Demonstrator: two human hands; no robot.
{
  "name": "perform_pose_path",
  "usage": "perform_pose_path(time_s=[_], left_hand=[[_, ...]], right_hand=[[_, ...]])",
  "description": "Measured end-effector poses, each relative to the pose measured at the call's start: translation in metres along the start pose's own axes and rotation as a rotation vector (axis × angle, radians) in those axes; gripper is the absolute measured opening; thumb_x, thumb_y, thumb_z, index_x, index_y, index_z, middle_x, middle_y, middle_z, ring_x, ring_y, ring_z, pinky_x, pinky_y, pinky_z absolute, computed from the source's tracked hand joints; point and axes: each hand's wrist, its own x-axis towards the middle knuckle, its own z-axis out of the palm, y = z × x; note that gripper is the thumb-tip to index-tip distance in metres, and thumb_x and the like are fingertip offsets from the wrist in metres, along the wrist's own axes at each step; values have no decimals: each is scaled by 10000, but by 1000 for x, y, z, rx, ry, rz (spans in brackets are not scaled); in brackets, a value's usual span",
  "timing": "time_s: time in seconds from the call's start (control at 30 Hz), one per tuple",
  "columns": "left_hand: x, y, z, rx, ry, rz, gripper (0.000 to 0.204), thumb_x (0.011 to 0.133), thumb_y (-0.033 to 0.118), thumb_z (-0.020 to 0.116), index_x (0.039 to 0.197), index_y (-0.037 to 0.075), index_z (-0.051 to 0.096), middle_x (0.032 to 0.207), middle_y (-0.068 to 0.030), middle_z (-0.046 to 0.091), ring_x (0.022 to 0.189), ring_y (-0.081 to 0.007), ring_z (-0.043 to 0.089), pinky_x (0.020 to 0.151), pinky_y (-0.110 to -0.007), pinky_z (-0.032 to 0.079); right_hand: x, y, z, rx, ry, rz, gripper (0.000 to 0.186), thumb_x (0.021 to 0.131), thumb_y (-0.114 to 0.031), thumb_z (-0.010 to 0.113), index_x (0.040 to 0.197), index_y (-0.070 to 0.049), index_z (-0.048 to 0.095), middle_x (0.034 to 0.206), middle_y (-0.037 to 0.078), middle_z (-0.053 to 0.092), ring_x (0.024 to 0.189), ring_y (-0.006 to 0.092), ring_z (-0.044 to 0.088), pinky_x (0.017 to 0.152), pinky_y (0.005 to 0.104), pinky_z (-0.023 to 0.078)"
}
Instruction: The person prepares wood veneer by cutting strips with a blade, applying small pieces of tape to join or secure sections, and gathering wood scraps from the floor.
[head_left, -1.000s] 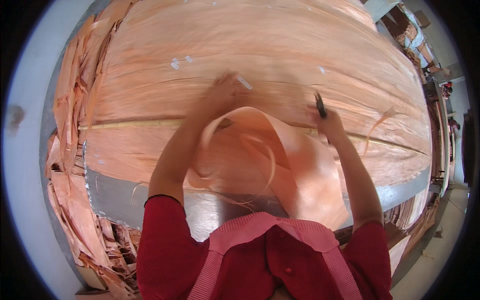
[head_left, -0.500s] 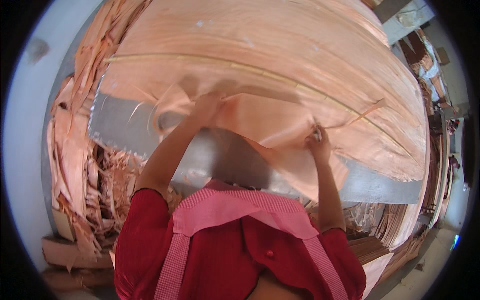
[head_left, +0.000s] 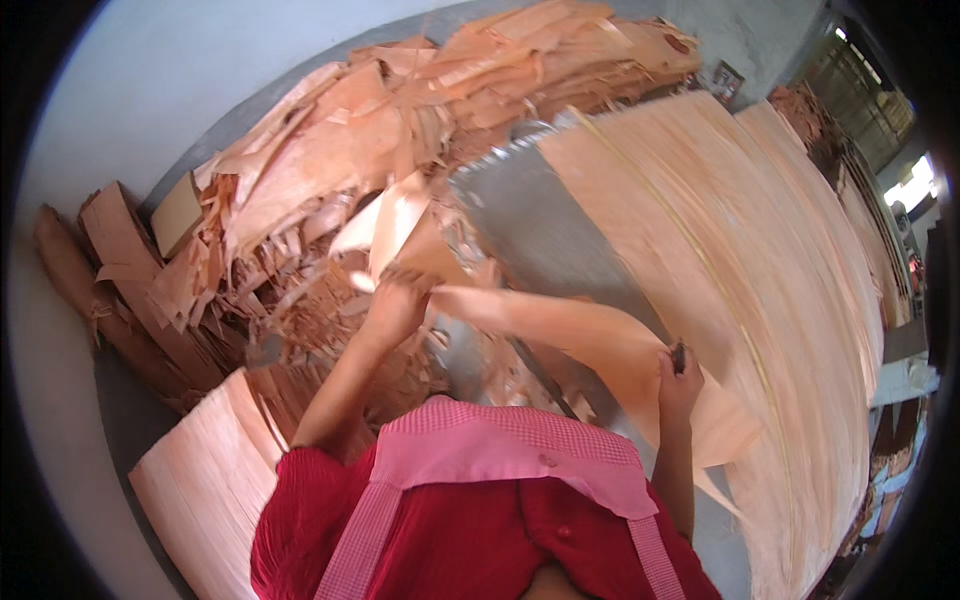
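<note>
My left hand (head_left: 402,300) is closed on the gathered end of a long pale-orange wood veneer strip (head_left: 545,322), held in the air left of the metal-topped table. Part of the veneer fans out beyond the fingers over a heap of scraps. The strip stretches rightward to my right hand (head_left: 679,375), which is closed, with a small dark object poking up at its fingertips; its kind is too small to tell. The strip's wide end hangs beside this hand, over a large veneer sheet (head_left: 740,250). Whether the right fingers also grip the strip cannot be told.
A big pile of torn veneer (head_left: 340,150) leans along the wall at the far left. A thin yellowish rod (head_left: 690,240) lies across the large sheet on the grey metal tabletop (head_left: 550,215). A stack of veneer sheets (head_left: 215,465) stands at the near left.
The view has turned left toward the scrap pile. The veneer piece, bunched over the table before, is now lifted off and stretched out, its left end beyond the table's edge.
</note>
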Motion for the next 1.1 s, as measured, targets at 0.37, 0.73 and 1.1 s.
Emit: perform_pose_path(time_s=[0.37, 0.73, 1.1], left_hand=[[41, -201, -37, -483, -255, -388, 675, 685, 252, 687, 1270, 110, 382, 1098, -169, 529, 1005, -314, 513, 872, -431, 370], [183, -584, -46, -450, -6, -781, 295, 738, 191, 605, 948, -16, 603, 662, -129, 595, 616, -200, 569, 554, -347, 455], [270, -1001, -201, 488, 245, -904, 284, 787, 326, 485, 737, 86, 629, 705, -137, 621, 634, -244, 604, 516, -389, 464]], right_hand=[[116, -254, 344, -140, -592, -691, 221, 673, -2, 607, 886, -49, 575, 867, 114, 576, 755, 291, 566, 636, 344, 458], [280, -294, 543, 227, -384, -166, 228, 758, -39, 595, 986, -52, 596, 918, 103, 631, 812, 210, 616, 705, 294, 479], [370, -254, 646, -78, -453, 17, 258, 787, -165, 585, 1008, -33, 583, 783, 160, 615, 716, 314, 597, 641, 369, 458]])
